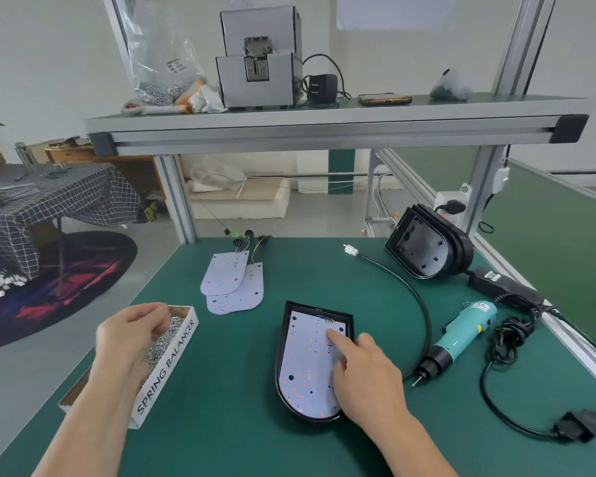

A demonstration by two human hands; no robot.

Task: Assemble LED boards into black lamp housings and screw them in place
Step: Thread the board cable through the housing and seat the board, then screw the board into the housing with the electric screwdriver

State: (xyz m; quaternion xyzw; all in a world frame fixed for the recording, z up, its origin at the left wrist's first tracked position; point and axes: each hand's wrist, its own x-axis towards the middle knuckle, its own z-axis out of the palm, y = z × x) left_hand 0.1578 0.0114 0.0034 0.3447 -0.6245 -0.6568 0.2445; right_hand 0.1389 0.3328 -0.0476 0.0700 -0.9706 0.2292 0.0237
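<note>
A black lamp housing lies on the green mat in front of me with a white LED board seated inside it. My right hand rests on the board, its straight index finger pressing near the board's upper right and the thumb touching lower down. My left hand reaches into a white cardboard box labelled SPRING BALANCER, fingertips bunched on the small silver screws inside. Whether a screw is caught between the fingertips is hidden.
Spare LED boards with wires lie stacked behind the box. A teal electric screwdriver with a tangled cord lies right of the housing, beside a black cable with a white connector. More black housings lean at the back right. A shelf spans overhead.
</note>
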